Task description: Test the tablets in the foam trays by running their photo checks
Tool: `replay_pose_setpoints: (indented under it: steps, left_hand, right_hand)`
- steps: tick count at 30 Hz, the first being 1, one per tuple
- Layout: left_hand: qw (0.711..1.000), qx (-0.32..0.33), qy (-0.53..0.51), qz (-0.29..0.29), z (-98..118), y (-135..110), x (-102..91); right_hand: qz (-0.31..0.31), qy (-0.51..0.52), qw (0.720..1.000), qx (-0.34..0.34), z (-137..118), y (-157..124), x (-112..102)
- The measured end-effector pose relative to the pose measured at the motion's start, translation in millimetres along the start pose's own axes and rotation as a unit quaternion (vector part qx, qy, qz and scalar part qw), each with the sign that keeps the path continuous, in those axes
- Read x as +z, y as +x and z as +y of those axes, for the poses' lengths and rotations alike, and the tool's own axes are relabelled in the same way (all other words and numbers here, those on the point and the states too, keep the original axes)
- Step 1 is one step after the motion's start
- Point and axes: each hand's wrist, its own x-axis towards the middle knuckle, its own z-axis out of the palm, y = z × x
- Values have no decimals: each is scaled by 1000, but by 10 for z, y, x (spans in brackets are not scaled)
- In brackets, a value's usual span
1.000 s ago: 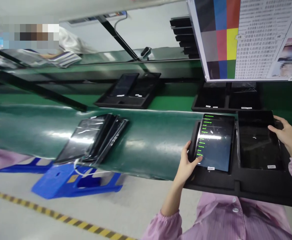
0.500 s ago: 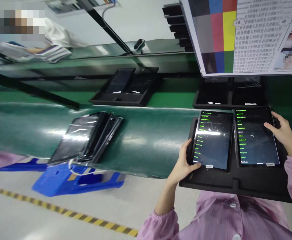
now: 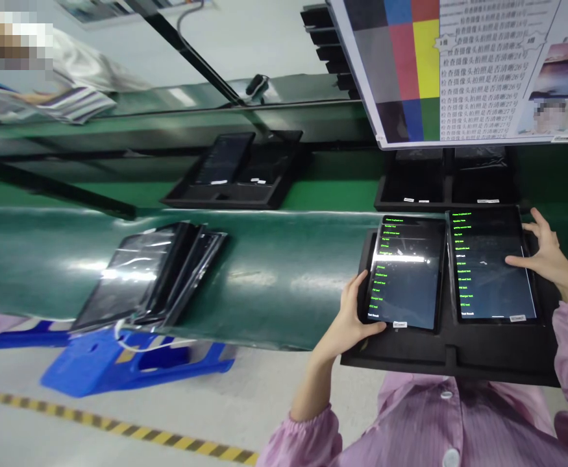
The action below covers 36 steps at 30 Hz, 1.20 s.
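Head view puts your left hand (image 3: 345, 321) at the lower left corner of a black, glass-fronted tablet with a lit list in green letters (image 3: 405, 279), thumb by its bottom edge and fingers along the side; whether that grip bears on the tablet or on the tray beneath is hard to make out. Your right hand (image 3: 549, 253) is spread with nothing clasped, thumb over the lit screen of a second black tablet with the same kind of list (image 3: 493, 266), the other fingers past its right side; whether the thumb presses or hovers doesn't show. Both tablets lie side by side in a black foam tray (image 3: 410, 353) at the near edge of the green-covered bench (image 3: 274, 279). You seem to be at the stage of checking the two lists, the right one having a white line among the green. From here, your next move would call for a light, single-finger touch on the right screen, with the left grip keeping things steady. Farther out, a leaning stack of dark, shiny-wrapped tablets (image 3: 132, 272) sits to your left, and a white board with coloured squares and printed text (image 3: 478, 78) hangs beyond the tray.
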Motion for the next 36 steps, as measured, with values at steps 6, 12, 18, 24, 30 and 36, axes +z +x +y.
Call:
replay_pose_setpoints:
  steps: [6,12,18,24,30,36]
  left_hand:
    - [987,-27,-24,155,29,156,204]
    - [982,-39,-45,179,77,181,245]
    - [998,-53,7,17,105,-31,82]
    - [993,-63,13,103,47,101,208]
    - [954,-123,-99,255,-34,278,349]
    - [957,-73,-63,273,113,207,374]
  right_hand:
    - [38,31,996,76,-149,56,68]
    - [-60,-14,997,37,-291,-273,-50]
    - [-99,-161,980,-61,-424,-806,52]
    - [-5,-185,981,-56,-496,-703,45]
    - [71,-79,994,-2,-569,-637,-210]
    - [-32,54,996,59,-333,-824,-258]
